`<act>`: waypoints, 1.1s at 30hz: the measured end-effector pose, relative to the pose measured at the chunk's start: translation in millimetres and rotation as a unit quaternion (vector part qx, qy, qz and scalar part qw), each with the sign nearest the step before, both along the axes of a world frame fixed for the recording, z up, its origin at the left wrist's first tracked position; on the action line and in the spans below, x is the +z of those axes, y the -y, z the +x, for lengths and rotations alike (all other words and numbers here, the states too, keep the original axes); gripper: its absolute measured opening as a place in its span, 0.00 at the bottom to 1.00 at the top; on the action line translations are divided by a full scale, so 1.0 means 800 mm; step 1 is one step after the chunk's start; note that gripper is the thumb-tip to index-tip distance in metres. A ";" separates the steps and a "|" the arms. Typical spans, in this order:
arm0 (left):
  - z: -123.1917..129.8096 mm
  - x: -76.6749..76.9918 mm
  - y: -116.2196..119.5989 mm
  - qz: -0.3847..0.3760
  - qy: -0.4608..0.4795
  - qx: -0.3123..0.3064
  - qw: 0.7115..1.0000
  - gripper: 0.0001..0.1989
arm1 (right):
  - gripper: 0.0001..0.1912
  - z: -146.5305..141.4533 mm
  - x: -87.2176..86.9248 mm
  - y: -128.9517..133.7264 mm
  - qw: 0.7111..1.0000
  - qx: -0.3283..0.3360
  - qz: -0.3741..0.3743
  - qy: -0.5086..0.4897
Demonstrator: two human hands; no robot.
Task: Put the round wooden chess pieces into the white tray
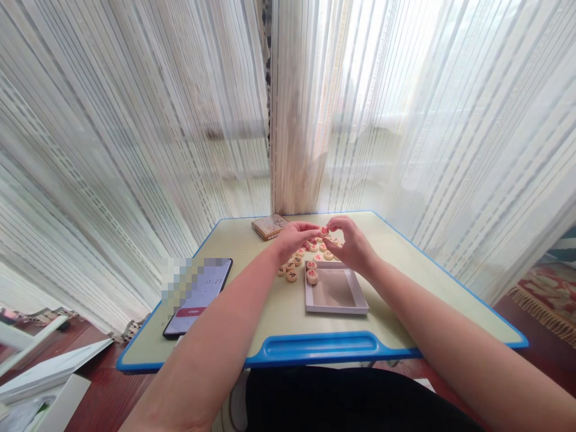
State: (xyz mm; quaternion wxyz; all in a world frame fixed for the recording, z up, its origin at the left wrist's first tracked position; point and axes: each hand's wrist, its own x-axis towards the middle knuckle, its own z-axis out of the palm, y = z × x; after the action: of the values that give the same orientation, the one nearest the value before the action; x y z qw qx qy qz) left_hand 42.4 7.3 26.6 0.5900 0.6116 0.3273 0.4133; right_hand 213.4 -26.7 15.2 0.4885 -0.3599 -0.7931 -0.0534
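My left hand (294, 239) pinches a round wooden Chinese chess piece (324, 231) with a red character, raised over the table. My right hand (353, 243) curves around the piece's other side, thumb and index finger apart, the index fingertip at its edge. Beneath both hands lie several loose pieces, some marked red (317, 257), others black (291, 275); the hands partly hide them. Nearer me is an open, shallow white box (337, 309). Two red-marked pieces (312, 276) sit along its left side, one behind the other.
A patterned flat box (269, 227) lies at the table's back left. To the left rests a phone (198, 300), its screen partly blurred. The pale table (468, 312) has a blue rim and a blue front groove (319, 345). Striped curtains (180, 120) hang behind it.
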 end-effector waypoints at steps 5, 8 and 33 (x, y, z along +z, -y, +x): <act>0.001 0.001 0.003 -0.004 0.007 0.002 1.000 0.12 | 0.13 -0.002 0.005 0.004 0.999 -0.007 -0.040 0.008; 0.000 -0.002 0.001 -0.001 0.002 -0.015 1.000 0.10 | 0.10 -0.003 0.007 0.007 0.998 0.001 -0.062 0.028; -0.007 -0.010 -0.009 0.027 -0.089 0.112 0.989 0.07 | 0.17 -0.001 0.037 0.035 0.828 0.013 -0.470 0.306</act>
State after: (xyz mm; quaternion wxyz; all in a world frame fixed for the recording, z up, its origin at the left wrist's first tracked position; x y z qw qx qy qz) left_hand 37.0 14.3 18.9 0.4913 0.6212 0.4337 0.4297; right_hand 212.8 -54.7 44.4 -0.0071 -0.5009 -0.8357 0.2250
